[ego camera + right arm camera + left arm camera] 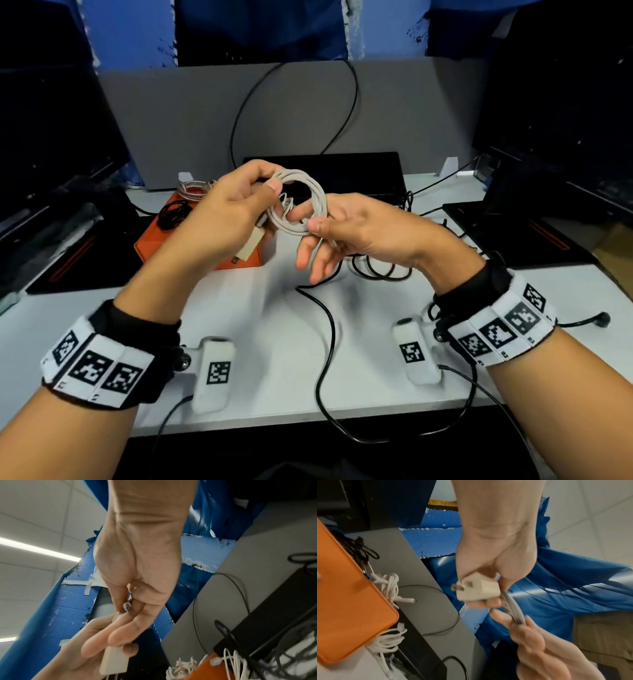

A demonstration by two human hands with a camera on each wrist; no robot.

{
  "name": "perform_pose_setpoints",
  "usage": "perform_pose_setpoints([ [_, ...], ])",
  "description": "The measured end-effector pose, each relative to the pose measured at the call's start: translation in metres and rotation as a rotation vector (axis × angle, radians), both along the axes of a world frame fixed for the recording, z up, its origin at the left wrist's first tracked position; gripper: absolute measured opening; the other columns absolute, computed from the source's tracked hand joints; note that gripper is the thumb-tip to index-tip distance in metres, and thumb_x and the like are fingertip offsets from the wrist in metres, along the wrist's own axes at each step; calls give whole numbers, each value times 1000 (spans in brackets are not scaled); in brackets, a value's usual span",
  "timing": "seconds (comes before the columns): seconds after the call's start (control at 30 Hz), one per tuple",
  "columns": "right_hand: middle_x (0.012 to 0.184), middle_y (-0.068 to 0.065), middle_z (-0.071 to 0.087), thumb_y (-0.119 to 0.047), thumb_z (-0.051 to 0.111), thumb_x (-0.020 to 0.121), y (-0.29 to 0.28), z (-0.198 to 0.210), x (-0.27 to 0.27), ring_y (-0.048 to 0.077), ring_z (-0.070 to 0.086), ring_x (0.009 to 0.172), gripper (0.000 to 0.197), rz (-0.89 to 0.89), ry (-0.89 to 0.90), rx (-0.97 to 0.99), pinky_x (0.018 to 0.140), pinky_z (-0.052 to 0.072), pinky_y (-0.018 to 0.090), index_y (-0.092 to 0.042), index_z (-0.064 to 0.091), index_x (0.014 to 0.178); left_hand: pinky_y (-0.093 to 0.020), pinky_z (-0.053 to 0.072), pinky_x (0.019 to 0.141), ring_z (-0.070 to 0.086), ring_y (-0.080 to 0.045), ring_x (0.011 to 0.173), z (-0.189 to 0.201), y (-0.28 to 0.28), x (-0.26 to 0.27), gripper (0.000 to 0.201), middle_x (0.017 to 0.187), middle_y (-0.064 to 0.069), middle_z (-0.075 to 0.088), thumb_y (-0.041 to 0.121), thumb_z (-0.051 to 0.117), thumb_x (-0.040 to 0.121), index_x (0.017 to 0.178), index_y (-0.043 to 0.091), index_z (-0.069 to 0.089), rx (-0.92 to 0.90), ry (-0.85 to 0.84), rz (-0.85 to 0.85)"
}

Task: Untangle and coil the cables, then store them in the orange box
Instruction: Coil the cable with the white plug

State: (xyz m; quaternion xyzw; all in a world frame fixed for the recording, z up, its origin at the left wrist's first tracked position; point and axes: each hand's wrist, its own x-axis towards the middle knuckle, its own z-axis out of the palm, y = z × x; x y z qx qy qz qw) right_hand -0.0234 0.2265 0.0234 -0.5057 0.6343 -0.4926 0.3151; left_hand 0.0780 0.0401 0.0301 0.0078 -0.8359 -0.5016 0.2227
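**Both hands hold the white coil above the desk**

The left hand (227, 212) pinches the top of the white coil (301, 202) between thumb and fingers, its lower fingers curled round the beige plug (251, 245) below. The right hand (346, 233) pinches the coil's lower edge, its other fingers spread loose beneath. The coil hangs between the two grips, clear of the desk (270, 322). Behind the left hand sits the orange box (150, 241), with a black cable (173, 214) on it.

The left wrist view shows the plug's (476, 588) two prongs and white cables (390, 586) beside the box (347, 601). A long black cable (327, 342) trails over the desk's edge.
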Motion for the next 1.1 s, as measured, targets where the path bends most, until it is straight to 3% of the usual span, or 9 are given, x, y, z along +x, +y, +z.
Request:
perform_pose_setpoints([
  [0.17,92,12,77,-13,47,110,11,5,-12,30,76,74,23,-108,167,17,73,57,36,-3,58,127,-27,57,63,68,-19,76,7,-13,13,34,92,-18,72,28,61,95,114,-1,63,21,-154,-184],
  [0.37,86,10,77,-14,46,110,14,9,-17,28,75,71,21,-158,170,-15,76,57,39,-3,58,124,-21,53,60,70,-10,66,-2,-2,0,11,82,-7,76,20,61,102,97,15,69,-164,56,90],
  [0.43,87,11,77,-12,47,110,13,5,-18,28,75,70,21,-165,153,-3,73,58,37,-4,59,124,-35,57,64,72,-16,71,-5,-5,-3,14,86,-16,76,21,61,103,99,9,68,-127,-25,46],
  [0.53,86,11,78,-15,49,109,10,0,-18,29,75,70,22,-213,125,-7,71,57,36,-3,61,123,-55,56,84,67,-33,82,-5,-13,-3,20,97,-29,72,25,64,101,102,6,69,-44,-61,-32],
  [0.67,90,10,79,-38,44,110,-1,-5,-16,27,76,76,38,-330,52,-47,75,56,36,-9,65,121,-55,56,89,70,-47,93,-7,-10,-3,15,95,-16,78,24,64,100,99,11,71,41,-48,-6],
  [0.77,107,11,78,-57,34,107,-9,-13,-18,28,77,96,56,-358,-138,-30,89,59,41,-15,66,124,-43,60,82,75,-32,84,-11,-4,-7,17,91,-9,79,20,62,102,101,4,68,110,-14,43],
  [0.87,115,15,76,-55,42,105,-17,-26,-11,32,75,103,53,-263,-330,0,96,57,45,-14,64,129,-30,57,72,69,-11,68,-18,3,-13,13,75,1,72,18,61,102,97,7,65,266,40,135],
  [0.97,119,22,73,-41,51,107,-26,-36,-5,43,72,107,41,-225,-397,-23,88,61,44,-10,62,130,-31,53,75,61,-19,76,-24,5,-18,14,81,-9,66,22,65,101,95,9,66,320,16,142],
  [1.1,104,21,75,-36,55,105,-27,-36,-4,36,74,87,25,-243,-364,-1,64,60,33,-14,66,109,-36,49,73,57,-18,67,-27,-10,-20,31,75,-19,63,40,70,95,81,12,68,136,-49,185],
])
